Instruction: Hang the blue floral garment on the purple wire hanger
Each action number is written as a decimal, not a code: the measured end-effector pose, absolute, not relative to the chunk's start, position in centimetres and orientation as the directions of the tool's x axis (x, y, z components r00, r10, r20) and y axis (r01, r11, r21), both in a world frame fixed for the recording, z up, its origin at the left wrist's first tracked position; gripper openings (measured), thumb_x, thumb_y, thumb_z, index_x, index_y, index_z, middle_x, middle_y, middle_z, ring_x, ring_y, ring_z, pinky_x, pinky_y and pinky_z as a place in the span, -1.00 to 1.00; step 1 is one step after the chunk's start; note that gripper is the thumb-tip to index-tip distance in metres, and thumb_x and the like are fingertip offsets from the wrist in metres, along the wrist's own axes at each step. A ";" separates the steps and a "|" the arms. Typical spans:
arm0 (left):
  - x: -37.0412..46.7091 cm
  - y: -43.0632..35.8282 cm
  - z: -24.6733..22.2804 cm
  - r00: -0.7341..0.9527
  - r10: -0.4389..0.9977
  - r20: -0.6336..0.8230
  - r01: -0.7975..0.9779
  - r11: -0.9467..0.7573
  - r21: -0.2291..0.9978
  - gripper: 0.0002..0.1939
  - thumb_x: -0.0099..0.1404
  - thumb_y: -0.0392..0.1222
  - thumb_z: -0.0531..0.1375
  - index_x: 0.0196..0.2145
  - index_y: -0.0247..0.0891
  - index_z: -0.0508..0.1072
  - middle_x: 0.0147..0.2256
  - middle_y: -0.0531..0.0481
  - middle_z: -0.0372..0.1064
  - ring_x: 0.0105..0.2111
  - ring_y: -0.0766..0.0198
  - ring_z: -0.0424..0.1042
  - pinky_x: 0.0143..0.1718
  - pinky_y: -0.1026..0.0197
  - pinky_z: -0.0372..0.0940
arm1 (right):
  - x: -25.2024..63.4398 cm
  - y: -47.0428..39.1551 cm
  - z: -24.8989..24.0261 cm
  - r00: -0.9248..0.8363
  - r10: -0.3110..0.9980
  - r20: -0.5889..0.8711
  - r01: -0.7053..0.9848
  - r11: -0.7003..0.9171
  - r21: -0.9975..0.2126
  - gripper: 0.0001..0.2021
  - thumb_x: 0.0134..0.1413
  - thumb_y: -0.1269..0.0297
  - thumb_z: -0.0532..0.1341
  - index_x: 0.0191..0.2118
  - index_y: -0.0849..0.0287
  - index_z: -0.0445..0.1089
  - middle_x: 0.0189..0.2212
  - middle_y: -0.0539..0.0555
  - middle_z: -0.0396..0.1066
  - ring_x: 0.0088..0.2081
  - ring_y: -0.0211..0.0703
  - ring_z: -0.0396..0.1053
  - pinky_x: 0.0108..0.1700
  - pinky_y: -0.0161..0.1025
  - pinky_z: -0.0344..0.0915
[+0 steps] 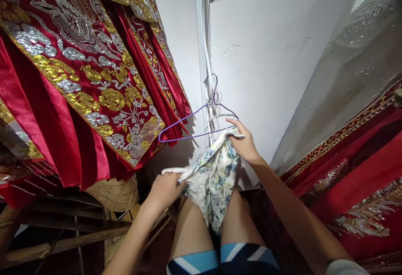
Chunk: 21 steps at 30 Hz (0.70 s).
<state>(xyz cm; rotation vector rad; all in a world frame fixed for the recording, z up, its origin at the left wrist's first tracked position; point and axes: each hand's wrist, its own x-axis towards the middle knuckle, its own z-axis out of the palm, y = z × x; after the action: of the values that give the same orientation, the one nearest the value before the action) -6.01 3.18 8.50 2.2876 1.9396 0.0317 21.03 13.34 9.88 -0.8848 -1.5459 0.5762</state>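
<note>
Item: floral-print cloth garment (220,178), slung between both hands, just below a purple hanger (194,136). Left hand (166,189): closed on one end of the pale upper edge. Right hand (245,142): grasping the other end, one finger extended; contact with the hanger, uncertain. Handling, as judged: light, soft, limp; best held along the banded edge. Surroundings: white wall (251,82) ahead; red embroidered robe (91,78) crowding the left; red sequinned fabric (361,183) further off, right; wider gap that side.

Wall (266,19) bright | sequins (112,99) glinting | lower left dim (edges stretched)
</note>
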 end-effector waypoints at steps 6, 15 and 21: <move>-9.1 5.3 11.4 0.180 0.917 0.357 0.955 -0.250 0.160 -0.58 0.40 -0.19 -0.06 -0.06 -0.30 0.56 0.27 -0.23 0.27 0.31 -0.07 0.18 0.30 -0.14 0.12 | 19.2 17.4 8.6 -0.063 0.888 0.455 0.270 0.454 -0.849 -0.71 0.15 0.08 0.09 -0.38 0.17 0.40 -0.39 0.08 0.43 -0.28 -0.06 0.35 -0.16 -0.17 0.26; -8.2 5.9 12.9 0.118 0.785 0.608 0.875 -0.372 0.310 -0.69 0.44 -0.15 -0.06 -0.36 -0.23 0.38 0.40 -0.17 0.00 0.41 -0.09 -0.09 0.35 -0.25 -0.01 | 23.2 11.5 8.7 0.024 0.910 0.413 0.292 0.389 -0.874 -0.68 0.09 0.12 0.18 -0.56 0.14 0.14 -0.59 -0.06 0.08 -0.49 -0.28 0.05 -0.47 -0.30 -0.01; -3.1 8.1 16.7 0.163 0.678 0.717 0.822 -0.495 0.282 -0.76 0.42 -0.22 -0.05 -0.33 -0.23 0.35 0.26 -0.18 0.26 0.24 -0.05 0.18 0.24 -0.18 0.11 | 20.9 9.0 9.5 0.011 0.920 0.393 0.158 0.386 -0.909 -0.61 0.09 0.11 0.20 -0.58 0.10 0.01 -0.62 -0.09 -0.02 -0.51 -0.30 -0.01 -0.50 -0.30 -0.04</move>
<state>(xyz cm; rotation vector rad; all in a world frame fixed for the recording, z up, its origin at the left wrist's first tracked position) -3.15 8.14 16.70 2.5204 1.6472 1.3860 20.95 8.98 9.51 -1.0310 -1.4504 0.8009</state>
